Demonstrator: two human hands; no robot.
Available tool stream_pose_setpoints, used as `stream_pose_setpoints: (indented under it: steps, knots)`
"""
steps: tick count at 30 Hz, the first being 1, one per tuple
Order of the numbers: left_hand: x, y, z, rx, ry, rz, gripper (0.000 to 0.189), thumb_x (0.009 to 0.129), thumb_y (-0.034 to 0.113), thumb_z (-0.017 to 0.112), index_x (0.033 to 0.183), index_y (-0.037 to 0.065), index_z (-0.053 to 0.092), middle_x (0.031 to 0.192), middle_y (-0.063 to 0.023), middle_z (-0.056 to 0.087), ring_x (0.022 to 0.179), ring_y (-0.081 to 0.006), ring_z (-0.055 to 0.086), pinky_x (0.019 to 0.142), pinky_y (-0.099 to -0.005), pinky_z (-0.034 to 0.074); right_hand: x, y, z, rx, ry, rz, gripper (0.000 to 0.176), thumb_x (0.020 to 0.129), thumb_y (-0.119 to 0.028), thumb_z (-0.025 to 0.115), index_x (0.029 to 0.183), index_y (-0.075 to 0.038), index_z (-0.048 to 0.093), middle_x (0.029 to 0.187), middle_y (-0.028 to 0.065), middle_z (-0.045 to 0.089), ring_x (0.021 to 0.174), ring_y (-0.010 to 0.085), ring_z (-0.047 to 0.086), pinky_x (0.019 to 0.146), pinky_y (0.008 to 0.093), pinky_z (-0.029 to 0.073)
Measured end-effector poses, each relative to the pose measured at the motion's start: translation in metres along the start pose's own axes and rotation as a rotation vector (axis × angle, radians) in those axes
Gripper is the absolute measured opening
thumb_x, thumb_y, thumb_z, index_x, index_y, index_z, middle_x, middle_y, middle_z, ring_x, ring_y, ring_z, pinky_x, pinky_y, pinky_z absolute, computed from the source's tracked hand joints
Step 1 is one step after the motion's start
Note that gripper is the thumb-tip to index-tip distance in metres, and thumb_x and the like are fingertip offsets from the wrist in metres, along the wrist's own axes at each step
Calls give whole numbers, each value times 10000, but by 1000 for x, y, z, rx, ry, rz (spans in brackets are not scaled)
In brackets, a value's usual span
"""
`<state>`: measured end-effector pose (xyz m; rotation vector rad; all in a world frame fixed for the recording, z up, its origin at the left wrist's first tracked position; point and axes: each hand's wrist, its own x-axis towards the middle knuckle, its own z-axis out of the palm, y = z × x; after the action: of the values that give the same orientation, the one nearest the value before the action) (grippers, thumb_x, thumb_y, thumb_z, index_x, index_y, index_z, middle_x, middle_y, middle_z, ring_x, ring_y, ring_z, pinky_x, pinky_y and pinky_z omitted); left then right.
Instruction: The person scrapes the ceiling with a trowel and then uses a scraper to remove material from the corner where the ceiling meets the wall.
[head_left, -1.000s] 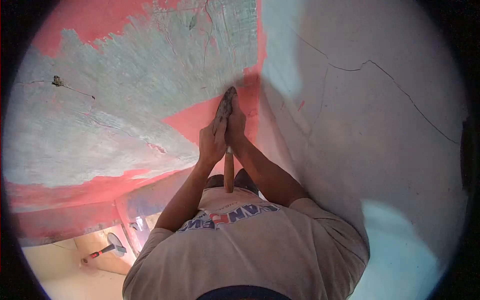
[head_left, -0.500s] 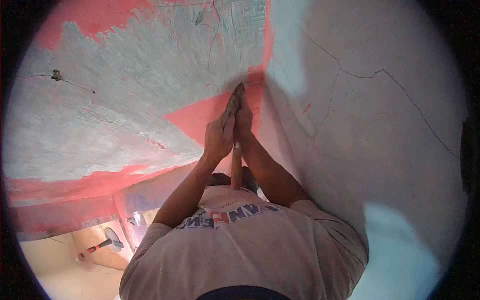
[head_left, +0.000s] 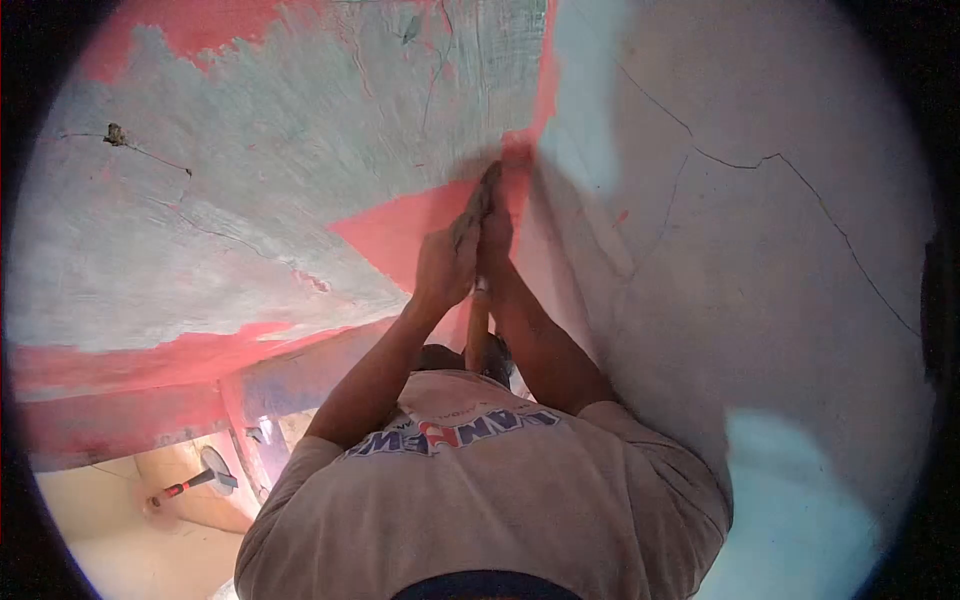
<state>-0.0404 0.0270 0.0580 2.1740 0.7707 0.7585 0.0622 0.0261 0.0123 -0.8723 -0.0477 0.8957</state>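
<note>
My left hand (head_left: 447, 262) and my right hand (head_left: 497, 232) are raised in front of me, pressed close together with fingers pointing at the corner. Dark grime marks the left fingers. From below the palms sticks the wooden handle (head_left: 477, 328) of a tool, with a pale metal collar at its upper end. Both hands are closed around its front part, so its working end is hidden. The fingertips overlap a red-painted patch (head_left: 385, 228) on the wall (head_left: 300, 150), close to the corner edge.
A grey wall (head_left: 740, 260) with a long crack stands to the right, with a pale blue patch (head_left: 785, 490) low down. Worn grey and red paint covers the left wall. At lower left is a hammer-like tool (head_left: 185, 487) with a red and black handle.
The whole view has shifted slightly right. My hands are still together near the corner, and the wooden handle leans a little more.
</note>
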Motion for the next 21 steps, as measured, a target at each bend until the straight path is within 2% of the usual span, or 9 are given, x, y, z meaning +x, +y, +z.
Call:
stream_pose_setpoints:
  steps: [4, 5, 8, 10, 11, 14, 17, 21]
  knots:
    - [2, 10, 7, -102, -22, -114, 333, 1039, 231, 470, 1107, -43, 646, 890, -317, 649, 856, -507, 649, 713, -531, 502, 8, -2, -6, 83, -39, -26, 509, 1060, -536, 512, 1067, -66, 706, 1000, -6, 656, 877, 119, 563, 773, 298, 472]
    - [0, 12, 7, -124, 44, -70, 360, 1032, 250, 502, 1080, -84, 628, 792, -288, 641, 724, -397, 695, 663, -458, 510, 6, -1, -7, 93, -37, -19, 511, 1061, -534, 510, 1075, -62, 706, 1006, -3, 657, 884, 121, 566, 776, 300, 473]
    - [-6, 2, -6, -89, -26, -41, 377, 1045, 229, 455, 1244, -38, 633, 975, -325, 660, 930, -496, 657, 767, -512, 527, 0, 2, 3, 25, 4, -10, 516, 1075, -507, 495, 1189, -45, 694, 1063, 14, 665, 949, 127, 577, 833, 303, 477]
    - [-12, 3, -10, -177, 14, -96, 381, 1042, 225, 457, 1264, -35, 624, 993, -325, 662, 938, -498, 656, 775, -511, 527, -17, -5, 16, -137, 38, -51, 520, 1087, -480, 485, 1281, -36, 674, 1125, 23, 667, 1017, 129, 584, 890, 302, 479]
    - [-13, 4, -11, -219, 35, -126, 383, 1040, 223, 457, 1274, -33, 620, 1002, -325, 662, 942, -499, 655, 778, -511, 527, -4, 11, 7, 17, -21, 6, 505, 1106, -418, 470, 1400, -30, 604, 1227, 24, 649, 1118, 127, 570, 977, 294, 459]
    - [4, 7, -2, -129, -8, -40, 385, 1033, 232, 469, 1263, -33, 627, 994, -330, 663, 921, -506, 654, 773, -517, 524, 8, 6, -1, 10, -81, -238, 468, 1116, -368, 464, 1417, -29, 583, 1286, 12, 624, 1153, 124, 568, 1009, 282, 454]
    - [19, 1, 15, -94, -49, -13, 391, 1030, 245, 475, 1254, -29, 639, 976, -337, 663, 897, -509, 657, 771, -517, 523, 34, -3, -18, 296, -191, -254, 462, 1119, -343, 462, 1438, -23, 557, 1312, 7, 611, 1169, 127, 570, 1016, 276, 458]
    - [10, -5, 9, -86, -27, -4, 364, 1026, 230, 477, 1205, -32, 655, 935, -327, 669, 858, -506, 661, 740, -511, 522, 9, -8, 0, 239, -96, -196, 454, 1113, -348, 475, 1409, -20, 578, 1280, 3, 619, 1148, 132, 579, 1007, 276, 464]
